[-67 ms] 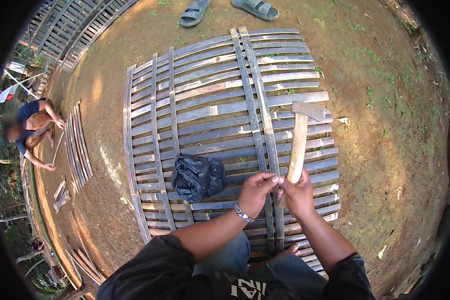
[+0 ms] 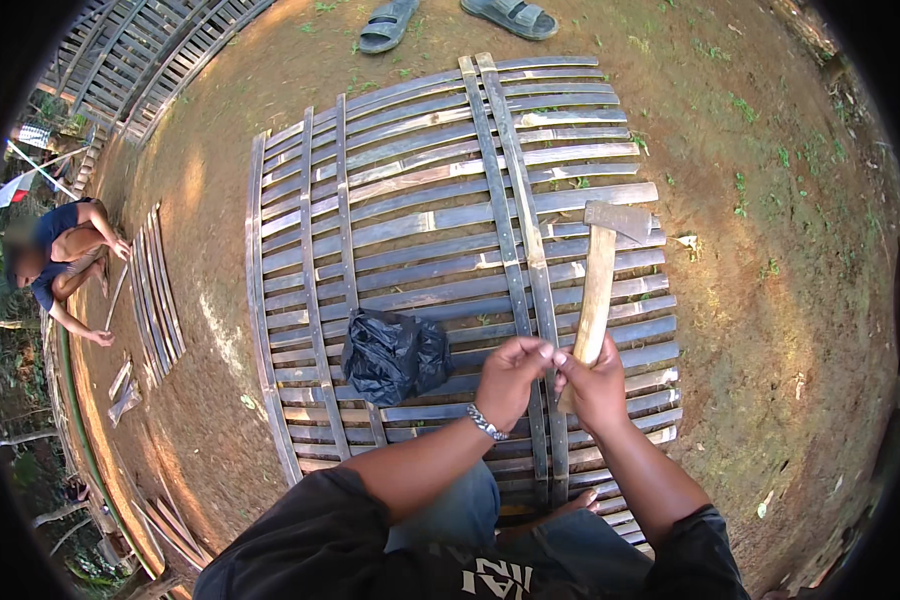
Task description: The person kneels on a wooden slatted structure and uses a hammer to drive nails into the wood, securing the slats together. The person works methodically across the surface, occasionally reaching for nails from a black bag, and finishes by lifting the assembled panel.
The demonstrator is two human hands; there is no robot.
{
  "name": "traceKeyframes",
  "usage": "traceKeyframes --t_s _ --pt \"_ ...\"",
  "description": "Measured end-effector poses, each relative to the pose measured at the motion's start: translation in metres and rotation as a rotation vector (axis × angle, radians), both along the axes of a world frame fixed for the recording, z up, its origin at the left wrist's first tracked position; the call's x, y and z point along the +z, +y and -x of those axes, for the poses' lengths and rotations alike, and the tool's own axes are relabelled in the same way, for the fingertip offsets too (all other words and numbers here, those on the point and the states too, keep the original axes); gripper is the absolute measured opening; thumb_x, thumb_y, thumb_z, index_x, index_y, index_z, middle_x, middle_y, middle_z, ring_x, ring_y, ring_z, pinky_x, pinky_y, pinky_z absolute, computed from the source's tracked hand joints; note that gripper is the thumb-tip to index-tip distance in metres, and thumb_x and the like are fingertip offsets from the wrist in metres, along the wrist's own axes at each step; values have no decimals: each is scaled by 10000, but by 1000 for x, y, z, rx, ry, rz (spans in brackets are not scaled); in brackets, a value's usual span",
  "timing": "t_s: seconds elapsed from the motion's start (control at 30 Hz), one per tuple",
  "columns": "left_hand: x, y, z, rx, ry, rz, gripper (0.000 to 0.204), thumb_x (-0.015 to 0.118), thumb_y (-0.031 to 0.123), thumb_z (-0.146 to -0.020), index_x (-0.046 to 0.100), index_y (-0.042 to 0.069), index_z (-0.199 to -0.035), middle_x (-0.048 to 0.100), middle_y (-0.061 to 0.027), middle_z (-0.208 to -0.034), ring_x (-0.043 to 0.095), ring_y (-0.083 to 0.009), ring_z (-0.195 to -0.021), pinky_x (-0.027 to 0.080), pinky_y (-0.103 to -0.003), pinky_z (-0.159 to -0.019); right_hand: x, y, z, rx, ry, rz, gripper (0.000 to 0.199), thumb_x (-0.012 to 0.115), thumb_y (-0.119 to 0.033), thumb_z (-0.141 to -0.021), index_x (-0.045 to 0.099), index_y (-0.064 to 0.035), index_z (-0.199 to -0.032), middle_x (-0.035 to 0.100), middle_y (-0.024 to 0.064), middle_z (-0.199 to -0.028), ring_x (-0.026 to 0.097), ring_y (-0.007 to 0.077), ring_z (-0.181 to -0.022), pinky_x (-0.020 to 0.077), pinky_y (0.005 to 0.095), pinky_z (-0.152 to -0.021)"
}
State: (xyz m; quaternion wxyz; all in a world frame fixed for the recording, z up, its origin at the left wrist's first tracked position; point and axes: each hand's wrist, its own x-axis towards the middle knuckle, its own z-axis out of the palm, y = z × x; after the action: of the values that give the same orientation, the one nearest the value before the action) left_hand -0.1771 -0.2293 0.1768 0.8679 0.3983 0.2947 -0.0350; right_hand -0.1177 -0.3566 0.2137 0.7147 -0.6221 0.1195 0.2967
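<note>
My right hand (image 2: 596,388) is closed round the lower part of a hatchet's (image 2: 598,290) pale wooden handle. The metal head points away from me, its blade to the right. My left hand (image 2: 511,380), with a bracelet at the wrist, has thumb and finger pinched close beside the right fingertips. Whatever the pinch holds is too small to make out. A thin dark sliver shows under the right fingers. Both hands are above a slatted bamboo panel (image 2: 420,219), near two long strips that cross its slats. A crumpled black plastic bag (image 2: 395,355) lies on the panel, left of my hands.
Grey sandals (image 2: 511,17) rest on the dirt beyond the panel. At the left a person (image 2: 65,250) squats, holding a thin strip beside several laid-out slats (image 2: 157,290). A slatted fence (image 2: 135,60) stands at the far left. Bare earth (image 2: 770,350) lies to the right.
My left fingertips have drawn slightly away from the right ones, opening a small gap. The hatchet and the bag stay in place.
</note>
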Motion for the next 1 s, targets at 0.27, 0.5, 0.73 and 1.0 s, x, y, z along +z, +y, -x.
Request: traceKeyframes --t_s 0.27,0.5,0.73,1.0 --pt "-114 90 -138 334 20 -842 156 713 163 -953 688 9 -946 726 -40 -823 656 -98 -738 512 -273 -691 -32 -11 1 -76 8 119 418 735 41 -894 476 -17 -1216 649 76 -897 618 121 -645 526 267 -560" --pt "-150 109 -195 240 62 -1481 135 732 190 -902 710 60 -929 722 -73 -851 692 -232 -790 493 -398 -835 -53 -17 -15 78 141 120 358 733 34 -899 491 -33 -1155 645 42 -852 611 105 -629 501 256 -554" --pt "-144 92 -201 155 279 -1537 114 678 212 -939 674 99 -944 668 -62 -913 646 -278 -923 424 -444 -907 -58 -9 -22 207 173 176 304 739 -6 -913 507 -18 -1109 656 38 -843 624 96 -656 517 253 -589" --pt "-164 88 -230 243 289 -1555 128 664 137 -934 598 54 -1004 632 -124 -1029 586 -346 -1058 381 -483 -968 -74 8 -84 294 214 242 264 731 -17 -920 535 -34 -1096 649 9 -852 605 67 -692 510 242 -605"
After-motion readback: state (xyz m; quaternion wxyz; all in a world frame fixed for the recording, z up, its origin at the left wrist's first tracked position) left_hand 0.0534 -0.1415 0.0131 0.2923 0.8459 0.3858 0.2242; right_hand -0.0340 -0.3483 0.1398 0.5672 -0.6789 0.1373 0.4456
